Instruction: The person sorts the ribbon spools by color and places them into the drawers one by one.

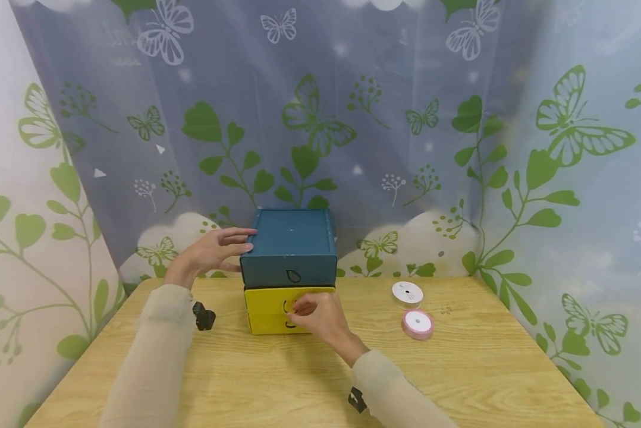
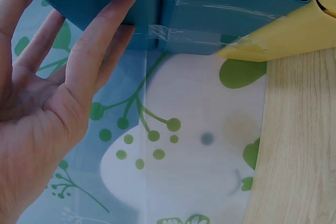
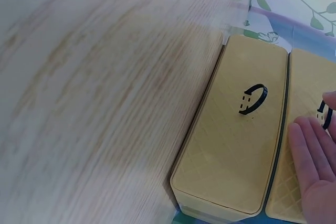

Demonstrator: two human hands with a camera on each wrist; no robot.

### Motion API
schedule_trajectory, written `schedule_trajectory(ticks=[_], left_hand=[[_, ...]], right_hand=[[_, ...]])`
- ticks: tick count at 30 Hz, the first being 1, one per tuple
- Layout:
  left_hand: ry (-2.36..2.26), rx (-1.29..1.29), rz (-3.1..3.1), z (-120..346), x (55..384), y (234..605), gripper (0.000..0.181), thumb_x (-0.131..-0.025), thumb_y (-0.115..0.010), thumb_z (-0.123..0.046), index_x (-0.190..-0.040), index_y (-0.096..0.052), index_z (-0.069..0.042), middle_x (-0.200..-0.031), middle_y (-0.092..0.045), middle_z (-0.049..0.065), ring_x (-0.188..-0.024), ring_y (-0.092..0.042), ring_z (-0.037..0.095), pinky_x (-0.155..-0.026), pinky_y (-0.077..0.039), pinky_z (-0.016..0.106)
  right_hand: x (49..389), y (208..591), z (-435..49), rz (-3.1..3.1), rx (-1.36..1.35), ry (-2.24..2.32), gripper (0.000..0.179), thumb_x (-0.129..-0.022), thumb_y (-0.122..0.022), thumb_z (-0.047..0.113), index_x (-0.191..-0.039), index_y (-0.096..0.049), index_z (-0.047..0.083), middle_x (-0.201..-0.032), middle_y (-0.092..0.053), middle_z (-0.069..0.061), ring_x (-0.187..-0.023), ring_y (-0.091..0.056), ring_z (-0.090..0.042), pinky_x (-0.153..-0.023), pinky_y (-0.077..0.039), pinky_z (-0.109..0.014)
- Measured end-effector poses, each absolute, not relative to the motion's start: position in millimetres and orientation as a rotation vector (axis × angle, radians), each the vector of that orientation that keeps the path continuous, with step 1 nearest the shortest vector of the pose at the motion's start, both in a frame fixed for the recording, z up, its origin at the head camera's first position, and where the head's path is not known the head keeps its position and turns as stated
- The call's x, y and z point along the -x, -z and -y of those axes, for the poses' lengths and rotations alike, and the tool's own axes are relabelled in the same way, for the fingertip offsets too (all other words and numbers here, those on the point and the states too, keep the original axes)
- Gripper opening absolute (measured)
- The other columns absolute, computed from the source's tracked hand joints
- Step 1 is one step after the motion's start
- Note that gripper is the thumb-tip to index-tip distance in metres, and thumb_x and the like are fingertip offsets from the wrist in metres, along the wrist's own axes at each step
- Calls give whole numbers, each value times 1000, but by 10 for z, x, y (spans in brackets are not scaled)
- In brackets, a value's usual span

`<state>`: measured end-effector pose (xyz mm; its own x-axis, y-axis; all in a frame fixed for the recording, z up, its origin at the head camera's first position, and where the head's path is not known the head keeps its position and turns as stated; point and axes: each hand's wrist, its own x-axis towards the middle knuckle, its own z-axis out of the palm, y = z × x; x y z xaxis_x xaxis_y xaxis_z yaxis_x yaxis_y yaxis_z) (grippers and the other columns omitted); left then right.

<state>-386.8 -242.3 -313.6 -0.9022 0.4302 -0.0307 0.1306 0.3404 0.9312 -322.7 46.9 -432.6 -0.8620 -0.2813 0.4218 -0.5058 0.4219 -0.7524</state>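
Observation:
A blue box (image 1: 291, 232) tops a stack at the table's back, with a black loop handle (image 1: 294, 276) on its front. Below it are two yellow drawer fronts, an upper (image 1: 267, 300) and a lower (image 1: 267, 324), each with a black loop. My left hand (image 1: 210, 249) rests its extended fingers against the blue box's left side; the left wrist view shows clear tape (image 2: 158, 32) across the blue casing. With thumb and fingers, my right hand (image 1: 326, 318) pinches the upper yellow drawer's loop. The lower drawer's loop (image 3: 265, 95) is untouched, and both yellow drawers look closed.
To the right of the stack lie a white spool (image 1: 407, 292) and a pink-edged ribbon spool (image 1: 418, 324). The wooden table (image 1: 459, 374) meets a patterned curtain (image 1: 235, 77) behind the boxes and at both sides.

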Motion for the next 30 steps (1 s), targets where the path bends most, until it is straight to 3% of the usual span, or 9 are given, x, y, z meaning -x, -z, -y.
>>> schedule_trajectory(ticks=[30], left_hand=[[-1589,-503,-2331,2427,3866,3132,66,-103,-65,-30,-161,-37,-15,-171,-19,21,-155,-29,44,-106,-56,55]], right_hand=[[2965,4329,-565,2479,-767,-1483,8,-84,-85,16,-88,-82,11,-85,-81,-5,-70,-74,-8,-66,-61,-18]])
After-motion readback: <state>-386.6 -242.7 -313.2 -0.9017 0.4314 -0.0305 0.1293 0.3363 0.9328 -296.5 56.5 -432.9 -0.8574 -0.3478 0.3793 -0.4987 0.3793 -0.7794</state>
